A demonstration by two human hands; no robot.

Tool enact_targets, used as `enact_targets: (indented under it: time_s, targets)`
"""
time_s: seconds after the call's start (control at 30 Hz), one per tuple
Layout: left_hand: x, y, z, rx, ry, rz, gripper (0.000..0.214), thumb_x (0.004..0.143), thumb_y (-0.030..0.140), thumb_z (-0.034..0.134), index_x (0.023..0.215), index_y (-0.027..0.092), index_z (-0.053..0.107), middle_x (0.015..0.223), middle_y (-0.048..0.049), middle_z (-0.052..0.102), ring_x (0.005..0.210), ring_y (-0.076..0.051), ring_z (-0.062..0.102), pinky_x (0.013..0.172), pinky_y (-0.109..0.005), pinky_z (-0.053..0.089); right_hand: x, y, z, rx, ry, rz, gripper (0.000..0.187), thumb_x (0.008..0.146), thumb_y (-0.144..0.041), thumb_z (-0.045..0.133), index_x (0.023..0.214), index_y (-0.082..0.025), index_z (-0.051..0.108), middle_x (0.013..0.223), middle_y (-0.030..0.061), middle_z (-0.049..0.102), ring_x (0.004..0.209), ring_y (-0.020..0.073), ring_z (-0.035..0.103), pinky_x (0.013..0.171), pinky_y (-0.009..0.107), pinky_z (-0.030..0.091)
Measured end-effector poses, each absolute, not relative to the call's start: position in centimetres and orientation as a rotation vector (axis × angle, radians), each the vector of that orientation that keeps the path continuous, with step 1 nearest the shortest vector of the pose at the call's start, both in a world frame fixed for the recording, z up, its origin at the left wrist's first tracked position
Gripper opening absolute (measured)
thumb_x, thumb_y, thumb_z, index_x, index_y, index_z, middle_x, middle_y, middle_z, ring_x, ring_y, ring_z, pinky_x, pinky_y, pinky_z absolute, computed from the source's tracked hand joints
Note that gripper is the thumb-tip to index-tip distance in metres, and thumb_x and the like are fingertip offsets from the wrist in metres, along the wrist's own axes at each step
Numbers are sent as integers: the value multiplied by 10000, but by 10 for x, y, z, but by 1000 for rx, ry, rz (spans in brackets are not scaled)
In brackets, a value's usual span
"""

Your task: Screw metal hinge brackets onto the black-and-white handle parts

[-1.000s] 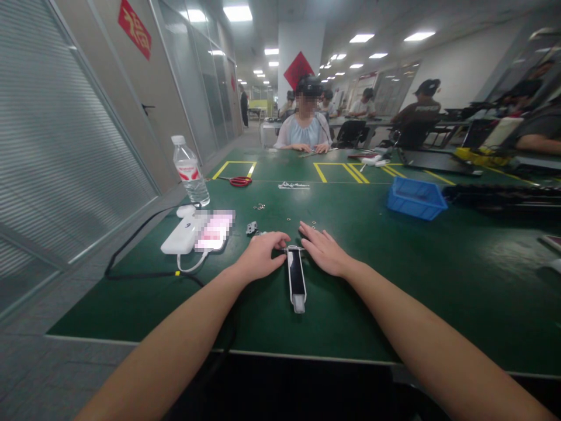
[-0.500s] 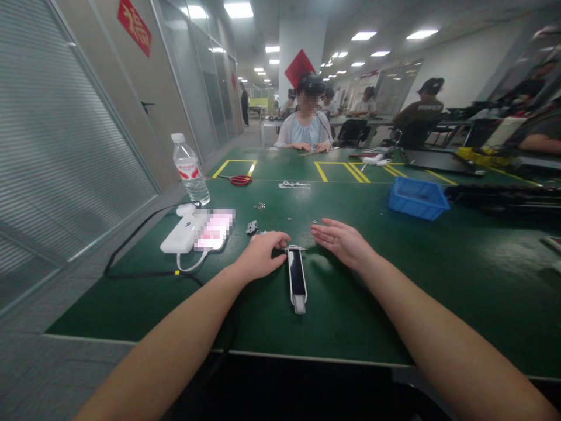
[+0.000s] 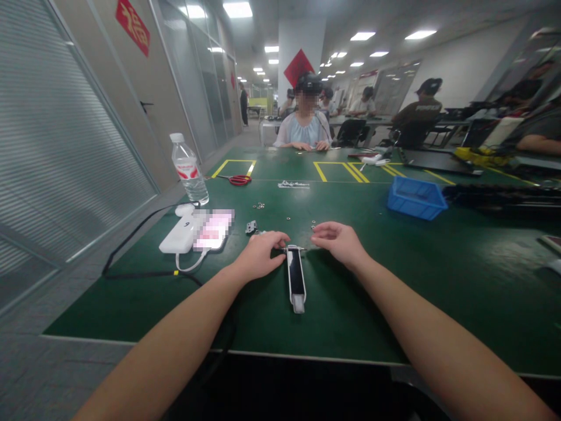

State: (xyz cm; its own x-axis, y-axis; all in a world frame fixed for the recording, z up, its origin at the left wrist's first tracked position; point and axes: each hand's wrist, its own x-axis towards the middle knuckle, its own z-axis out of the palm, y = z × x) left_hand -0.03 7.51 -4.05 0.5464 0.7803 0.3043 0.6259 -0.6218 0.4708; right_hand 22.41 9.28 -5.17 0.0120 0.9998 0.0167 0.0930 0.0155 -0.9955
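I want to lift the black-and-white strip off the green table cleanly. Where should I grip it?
Pinch the strip across its narrow width near the middle, from above. It lies flat with its long sides bare, and the left hand crowds its far end.

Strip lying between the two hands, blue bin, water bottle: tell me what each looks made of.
Strip: a glossy white frame around a black centre, likely plastic; its far end carries a small grey crossbar that looks like metal. Blue bin: moulded plastic, matte, with even colour and a thick rim. Water bottle: thin clear plastic, see-through with highlights, white cap, red label.
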Motion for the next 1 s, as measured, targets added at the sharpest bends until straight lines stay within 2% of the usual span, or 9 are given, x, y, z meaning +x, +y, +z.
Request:
enact_targets:
  time_s: [0.33,0.57,0.77,1.0]
  targets:
    - [0,74,-39,2486,1162,718,293,758,149,604,1049,176,584,933,-31,662,860,-170,604,805,-322,478,222,91,-58,-1274,-1550,1112,199,647,-94,712,834,-151,677,725,25,710,678,130,667,721,283,547]
    - [0,75,-41,2510,1145,736,273,765,166,602,1037,181,584,922,-32,660,865,-176,604,801,-324,479,219,89,-58,-1260,-1588,1100,163,675,-113,685,832,-151,675,690,15,696,607,116,637,634,255,530]
    - [0,75,-40,2507,1142,758,274,774,167,602,1047,175,583,931,-35,660,866,-172,605,805,-319,483,218,88,-55,-1293,-1523,1198,191,688,-46,618,850,-146,635,697,25,703,603,118,655,551,213,505]
    - [0,74,-38,2507,1117,788,271,770,154,591,1041,173,586,923,-38,660,849,-169,603,811,-328,485,220,88,-54,-1279,-1559,1221,182,676,-80,663,844,-142,631,611,1,679,576,112,653,534,200,523]
